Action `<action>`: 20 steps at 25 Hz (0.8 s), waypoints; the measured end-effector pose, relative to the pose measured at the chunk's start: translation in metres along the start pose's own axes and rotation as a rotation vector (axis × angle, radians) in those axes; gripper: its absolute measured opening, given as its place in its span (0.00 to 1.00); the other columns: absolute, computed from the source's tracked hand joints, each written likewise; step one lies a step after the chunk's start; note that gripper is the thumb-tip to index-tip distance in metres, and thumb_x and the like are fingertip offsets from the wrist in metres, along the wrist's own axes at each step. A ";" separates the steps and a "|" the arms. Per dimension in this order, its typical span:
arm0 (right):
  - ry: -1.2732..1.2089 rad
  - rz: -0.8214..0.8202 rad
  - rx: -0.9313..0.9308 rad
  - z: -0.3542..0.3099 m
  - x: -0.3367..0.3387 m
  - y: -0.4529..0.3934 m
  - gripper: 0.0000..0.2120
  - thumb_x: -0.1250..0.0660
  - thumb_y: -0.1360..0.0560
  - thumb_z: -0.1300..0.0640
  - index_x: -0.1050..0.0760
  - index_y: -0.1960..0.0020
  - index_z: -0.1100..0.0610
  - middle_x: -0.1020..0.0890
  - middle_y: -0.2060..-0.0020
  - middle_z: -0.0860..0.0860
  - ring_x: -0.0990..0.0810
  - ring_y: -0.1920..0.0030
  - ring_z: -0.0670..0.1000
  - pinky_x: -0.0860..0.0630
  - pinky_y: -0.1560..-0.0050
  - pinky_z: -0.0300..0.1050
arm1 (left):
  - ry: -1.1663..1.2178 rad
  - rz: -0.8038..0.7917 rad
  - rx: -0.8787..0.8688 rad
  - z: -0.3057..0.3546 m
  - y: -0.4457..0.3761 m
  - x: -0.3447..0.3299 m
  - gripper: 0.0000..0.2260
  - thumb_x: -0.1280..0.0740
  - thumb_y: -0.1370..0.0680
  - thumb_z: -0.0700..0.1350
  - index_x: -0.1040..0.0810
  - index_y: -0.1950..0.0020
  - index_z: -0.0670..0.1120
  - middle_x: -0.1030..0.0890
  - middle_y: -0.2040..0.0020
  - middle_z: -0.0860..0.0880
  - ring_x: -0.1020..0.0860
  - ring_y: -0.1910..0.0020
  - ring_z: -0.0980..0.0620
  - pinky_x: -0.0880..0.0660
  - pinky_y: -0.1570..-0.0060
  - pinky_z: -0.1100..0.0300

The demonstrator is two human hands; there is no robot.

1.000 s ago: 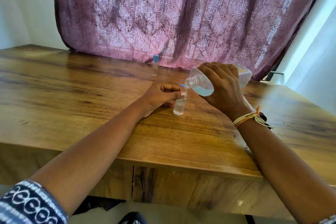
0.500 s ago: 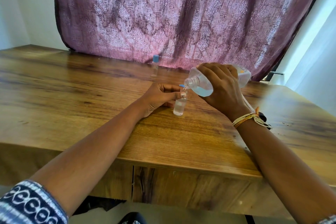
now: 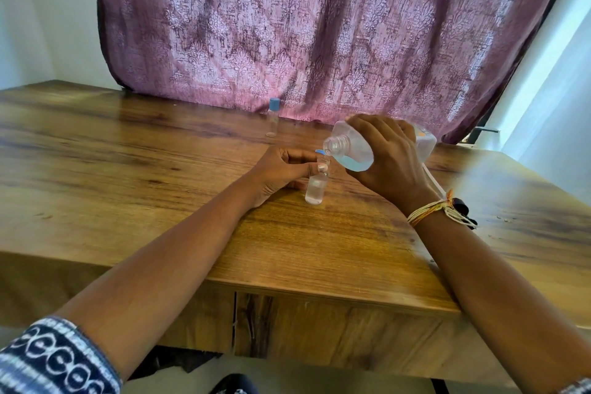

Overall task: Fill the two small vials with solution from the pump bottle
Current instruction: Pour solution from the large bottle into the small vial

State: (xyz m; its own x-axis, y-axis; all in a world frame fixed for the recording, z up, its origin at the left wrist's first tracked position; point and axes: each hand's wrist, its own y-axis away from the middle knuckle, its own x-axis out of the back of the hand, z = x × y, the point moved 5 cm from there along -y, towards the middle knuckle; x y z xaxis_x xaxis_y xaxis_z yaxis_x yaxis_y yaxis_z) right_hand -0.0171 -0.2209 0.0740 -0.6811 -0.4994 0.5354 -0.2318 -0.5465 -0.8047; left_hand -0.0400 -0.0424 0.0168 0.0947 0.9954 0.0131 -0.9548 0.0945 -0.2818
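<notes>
Bottle [image 3: 355, 150] mouth now higher above vial [image 3: 316, 187].

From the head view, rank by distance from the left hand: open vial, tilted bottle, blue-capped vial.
1. Open vial: pinched by the left hand.
2. Tilted bottle: just right, mouth over that vial.
3. Blue-capped vial: far back, near the curtain.

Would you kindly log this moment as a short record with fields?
left hand: pinches the near vial upright on the table
right hand: grips the bottle, tipped, open neck over the vial mouth
near vial: uncapped, mostly full of clear liquid
far vial: blue cap on, standing by the curtain
</notes>
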 end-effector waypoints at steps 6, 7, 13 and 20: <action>-0.154 -0.007 -0.133 0.001 0.003 -0.001 0.28 0.25 0.34 0.46 0.27 0.37 0.55 0.19 0.42 0.51 0.21 0.44 0.56 0.25 0.49 0.56 | -0.014 0.006 0.006 0.001 0.001 0.000 0.07 0.28 0.27 0.39 0.16 0.50 0.45 0.15 0.48 0.44 0.18 0.49 0.46 0.21 0.53 0.51; -0.192 0.006 -0.150 0.002 0.005 -0.001 0.29 0.24 0.34 0.47 0.26 0.37 0.56 0.19 0.43 0.51 0.20 0.45 0.56 0.24 0.50 0.55 | -0.016 0.008 0.007 0.002 0.001 0.000 0.07 0.28 0.27 0.39 0.16 0.50 0.45 0.16 0.47 0.43 0.18 0.49 0.45 0.21 0.54 0.52; -0.538 0.119 -0.457 0.028 0.012 -0.009 0.32 0.18 0.40 0.53 0.27 0.40 0.54 0.18 0.49 0.46 0.21 0.53 0.44 0.27 0.53 0.30 | -0.018 0.015 0.013 0.002 0.001 -0.002 0.06 0.27 0.27 0.40 0.15 0.53 0.48 0.14 0.50 0.49 0.17 0.51 0.48 0.20 0.57 0.55; -1.055 0.055 -0.849 0.075 -0.006 -0.024 0.26 0.19 0.40 0.60 0.23 0.44 0.57 0.15 0.50 0.55 0.15 0.51 0.54 0.19 0.49 0.52 | 0.000 -0.003 0.013 0.003 0.000 -0.001 0.07 0.28 0.28 0.39 0.14 0.56 0.51 0.14 0.55 0.51 0.17 0.54 0.52 0.20 0.59 0.58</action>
State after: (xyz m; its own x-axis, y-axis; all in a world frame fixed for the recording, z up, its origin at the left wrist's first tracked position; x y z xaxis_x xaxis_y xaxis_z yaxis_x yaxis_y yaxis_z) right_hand 0.0450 -0.2548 0.1093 0.0608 -0.9897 0.1295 -0.8363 -0.1213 -0.5347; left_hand -0.0413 -0.0438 0.0194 0.0974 0.9952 0.0141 -0.9582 0.0975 -0.2688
